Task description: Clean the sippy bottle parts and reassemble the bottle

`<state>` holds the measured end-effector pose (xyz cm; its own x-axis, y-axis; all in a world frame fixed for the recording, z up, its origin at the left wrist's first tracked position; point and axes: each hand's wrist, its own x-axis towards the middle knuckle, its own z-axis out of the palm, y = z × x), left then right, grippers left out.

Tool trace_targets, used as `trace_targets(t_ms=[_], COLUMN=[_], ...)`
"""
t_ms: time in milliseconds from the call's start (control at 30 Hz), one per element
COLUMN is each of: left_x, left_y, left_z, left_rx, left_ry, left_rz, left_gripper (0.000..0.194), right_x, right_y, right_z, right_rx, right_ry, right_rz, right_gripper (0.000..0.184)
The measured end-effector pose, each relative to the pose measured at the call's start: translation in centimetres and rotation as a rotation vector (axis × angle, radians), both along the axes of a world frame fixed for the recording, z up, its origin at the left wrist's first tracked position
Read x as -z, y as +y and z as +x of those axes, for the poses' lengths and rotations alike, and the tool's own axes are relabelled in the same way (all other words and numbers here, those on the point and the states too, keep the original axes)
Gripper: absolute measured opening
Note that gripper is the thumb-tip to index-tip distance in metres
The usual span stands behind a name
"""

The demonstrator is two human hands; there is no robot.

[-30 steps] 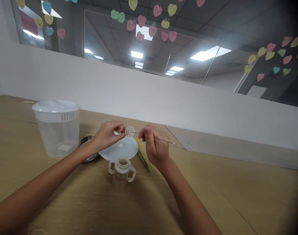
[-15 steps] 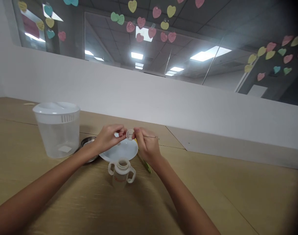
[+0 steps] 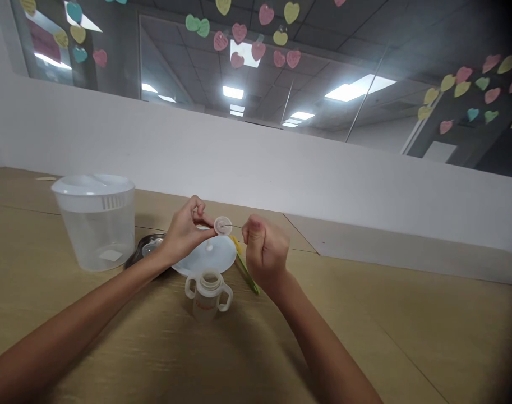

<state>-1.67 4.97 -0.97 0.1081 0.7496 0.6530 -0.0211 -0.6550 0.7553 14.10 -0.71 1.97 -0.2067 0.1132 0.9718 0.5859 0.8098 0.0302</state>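
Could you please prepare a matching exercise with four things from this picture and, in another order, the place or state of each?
Things
1. small round translucent plastic cap
2. translucent plastic cup with two handles
3. tapered translucent plastic bucket
4. slim green stick with a yellow end

Places and states
A. covered by a white lid
B. lying beside a round white dish
C. held in the left hand
D. standing upright, mouth uncovered

Pairs: 1-C, 2-D, 3-A, 4-B
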Motion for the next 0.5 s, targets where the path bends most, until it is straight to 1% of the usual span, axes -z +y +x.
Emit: trace_targets(t_ms=[100,200,300,367,500], left_x=[-0.2,-0.4,-0.6,-0.6,-0.4], left_y=[-0.9,-1.7,-2.1,-2.0,-1.4], left_z=[0.4,0.6,0.6,0.4,0.3], left_rx=[-0.019,-0.02,-0.071,-0.116,-0.095], left_ry=[0.019,0.039,0.109,0.149,0.117], left_rz=[0.032,0.093,0.185,0.214,0.208], left_gripper=[0.047,0.044,0.039,0.036,0.035], right_x=[0.2,0.4,0.4,0.1,-0.7], right_y=[0.5,1.1,1.2,0.7,-0.1], right_z=[-0.2,-0.4,-0.6,-0.6,-0.5], right_rx=[-0.015,-0.009,-0.028,-0.066,-0.16], right_ry=[-0.012,-0.081,-0.132,-0.116,-0.053], right_rz=[-0.03,-0.083,-0.205,-0.296,-0.419], right_gripper=[0.044,0.042,0.042,0.04,0.021])
